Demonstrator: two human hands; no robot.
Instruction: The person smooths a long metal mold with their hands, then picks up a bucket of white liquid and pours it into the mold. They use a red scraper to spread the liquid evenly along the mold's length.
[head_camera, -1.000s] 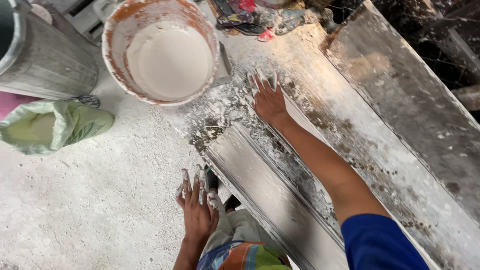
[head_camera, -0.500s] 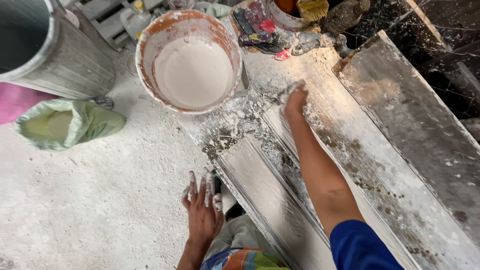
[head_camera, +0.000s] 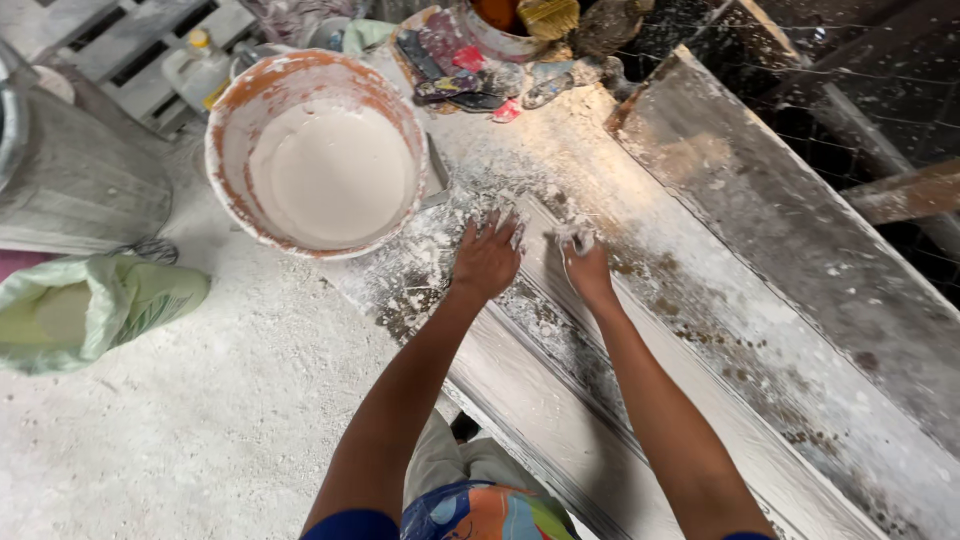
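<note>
White plaster coats the long moulded strip (head_camera: 560, 400), just right of the orange bucket (head_camera: 320, 150) of slurry. The left hand (head_camera: 487, 258) lies spread flat on it; the right hand (head_camera: 585, 265) presses beside it, fingers curled, holding nothing.

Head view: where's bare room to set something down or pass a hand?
Free: dusty floor between green bag, bucket and the person's left arm. Also the long board right of the right hand. Crowded: tool clutter above the left hand, beside the bucket.
</note>
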